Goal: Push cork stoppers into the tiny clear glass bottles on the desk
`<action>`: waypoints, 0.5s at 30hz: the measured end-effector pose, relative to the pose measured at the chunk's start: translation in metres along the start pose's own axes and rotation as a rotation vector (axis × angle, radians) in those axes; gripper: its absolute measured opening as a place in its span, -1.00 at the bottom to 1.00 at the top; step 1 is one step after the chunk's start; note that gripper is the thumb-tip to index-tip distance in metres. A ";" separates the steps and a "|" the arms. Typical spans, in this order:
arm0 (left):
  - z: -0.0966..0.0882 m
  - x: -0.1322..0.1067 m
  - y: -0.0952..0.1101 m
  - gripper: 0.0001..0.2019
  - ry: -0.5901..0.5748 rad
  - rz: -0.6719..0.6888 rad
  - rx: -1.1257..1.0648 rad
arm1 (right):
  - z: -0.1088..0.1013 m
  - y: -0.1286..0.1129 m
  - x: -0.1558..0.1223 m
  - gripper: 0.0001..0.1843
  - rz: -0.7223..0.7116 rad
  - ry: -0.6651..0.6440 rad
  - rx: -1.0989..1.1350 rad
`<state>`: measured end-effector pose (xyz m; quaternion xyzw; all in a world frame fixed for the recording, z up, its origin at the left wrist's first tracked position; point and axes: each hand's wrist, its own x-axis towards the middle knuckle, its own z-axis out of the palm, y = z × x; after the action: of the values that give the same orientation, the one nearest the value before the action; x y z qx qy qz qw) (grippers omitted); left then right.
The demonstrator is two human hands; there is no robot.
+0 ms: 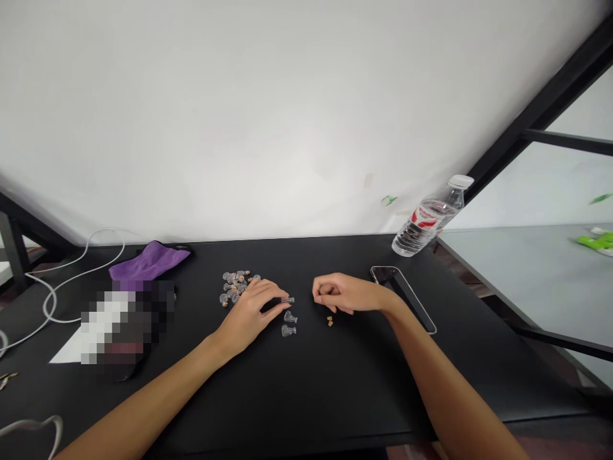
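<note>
My left hand (258,311) pinches a tiny clear glass bottle (288,299) between thumb and fingertips, its neck pointing right. Just below lie two more such bottles, one (290,317) above the other (288,330), on the black tabletop (306,390). My right hand (340,292) is a short way to the right, fingers curled and thumb pressed to them; whatever it may hold is hidden. Under it lie a few small tan corks (330,321). Left of my left hand, and partly behind it, is a pile of several corked little bottles (234,287).
A water bottle (426,220) leans at the back right, near a phone (405,297) lying by my right forearm. At left are a purple cloth (149,262), a white paper (69,345) and a looping white cable (50,300). A pale wall (287,128) stands behind.
</note>
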<state>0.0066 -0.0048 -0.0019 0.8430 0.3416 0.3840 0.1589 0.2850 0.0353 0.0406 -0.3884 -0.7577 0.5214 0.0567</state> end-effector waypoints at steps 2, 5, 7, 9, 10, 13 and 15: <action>0.000 0.000 0.000 -0.89 -0.049 0.022 0.043 | -0.008 0.006 -0.006 -0.70 0.075 -0.079 -0.018; 0.000 0.001 0.001 -0.87 -0.104 0.021 0.085 | -0.014 0.009 -0.012 -0.64 0.108 -0.113 -0.028; 0.000 0.001 0.002 -0.86 -0.137 0.006 0.105 | -0.015 0.008 -0.014 -0.64 0.113 -0.123 -0.032; -0.001 0.002 0.003 -0.86 -0.166 -0.006 0.115 | -0.016 0.006 -0.015 -0.66 0.125 -0.127 -0.029; -0.001 0.003 0.004 -0.87 -0.181 -0.010 0.117 | -0.016 0.006 -0.015 -0.67 0.131 -0.125 -0.026; -0.002 0.004 0.006 -0.87 -0.224 -0.015 0.118 | -0.017 0.005 -0.015 -0.65 0.135 -0.108 -0.014; -0.003 0.005 0.008 -0.87 -0.243 -0.020 0.120 | -0.017 0.005 -0.015 -0.62 0.132 -0.094 -0.008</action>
<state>0.0100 -0.0074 0.0070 0.8878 0.3506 0.2563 0.1525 0.3067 0.0393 0.0486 -0.4127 -0.7344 0.5386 -0.0147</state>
